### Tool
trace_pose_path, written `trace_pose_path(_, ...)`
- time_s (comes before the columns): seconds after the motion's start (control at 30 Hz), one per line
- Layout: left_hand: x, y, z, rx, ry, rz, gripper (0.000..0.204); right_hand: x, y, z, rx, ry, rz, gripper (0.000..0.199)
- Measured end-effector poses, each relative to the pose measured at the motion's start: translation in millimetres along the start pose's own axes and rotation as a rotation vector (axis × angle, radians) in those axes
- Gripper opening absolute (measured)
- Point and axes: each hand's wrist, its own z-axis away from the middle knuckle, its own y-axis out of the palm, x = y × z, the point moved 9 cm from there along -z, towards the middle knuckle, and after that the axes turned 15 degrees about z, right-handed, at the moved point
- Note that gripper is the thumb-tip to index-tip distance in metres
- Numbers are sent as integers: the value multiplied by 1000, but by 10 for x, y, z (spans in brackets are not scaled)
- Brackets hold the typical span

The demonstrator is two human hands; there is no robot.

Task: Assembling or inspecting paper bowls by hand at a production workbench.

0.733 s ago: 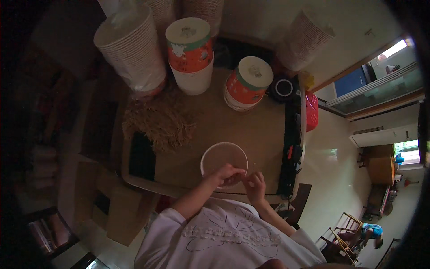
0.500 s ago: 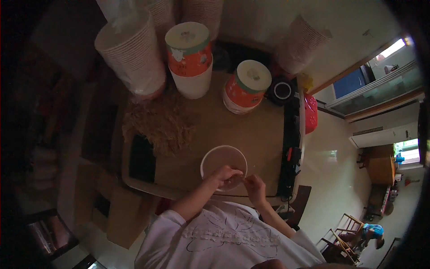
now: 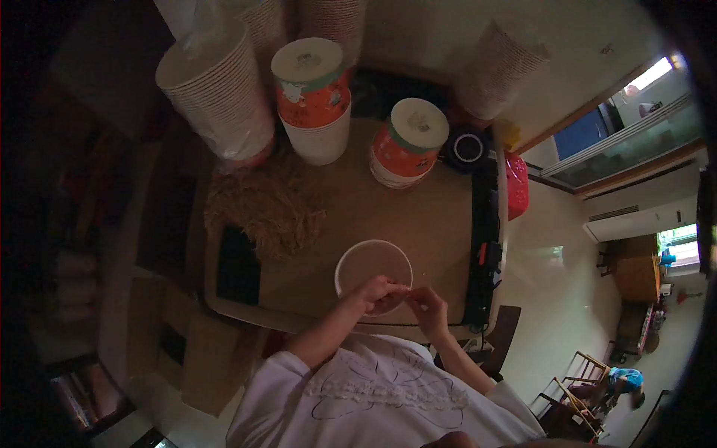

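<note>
Since the earliest frame, the right hand (image 3: 428,305) has lowered its raised, curled fingers, which now reach flatter toward the left hand (image 3: 379,291); the left has barely shifted, and the white tub (image 3: 373,260) stands where it stood. That small change suggests fine fingertip work passing between the two hands, with the tub itself left undisturbed.

The left hand is bent over the tub's near side, its fingers drawn together near the right part of the rim. The right hand is just beyond that rim, thumb and fingers pinched close to the left fingertips. Whether either grips something thin, I cannot tell.

The tub stands open end up on the brown board (image 3: 366,205). Beyond it to the left lies a heap of brown fibre (image 3: 272,216); beyond it to the right is an upturned orange tub (image 3: 407,153).
</note>
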Motion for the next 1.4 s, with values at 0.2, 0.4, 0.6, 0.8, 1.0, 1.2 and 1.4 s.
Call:
trace_pose_path(0.2, -23, 84, 49, -7, 7, 87, 11, 127, -62, 40, 1, -35, 102, 12)
trace_pose_path(0.4, -44, 1, 59, -147, 76, 13, 13, 0, -57, 35, 8, -17, 165, 7)
trace_pose_path(0.6, -14, 4, 11, -110, 64, 31, 12, -82, 1, -14, -38, -97, 233, 2)
trace_pose_path(0.8, -42, 46, 62, -125, 54, 21, 12, -160, 73, -8, 47, -24, 234, 5)
trace_pose_path(1.0, -83, 68, 106, -140, 35, -3, 14, 5, -22, -37, 64, 36, 113, 4)
trace_pose_path(1.2, -42, -48, -10, -141, 91, -20, 15, 0, -54, -43, 28, 1, 132, 3)
trace_pose_path(1.4, -68, -72, -11, -152, 112, -58, 12, -34, -91, -64, -12, -19, 161, 2)
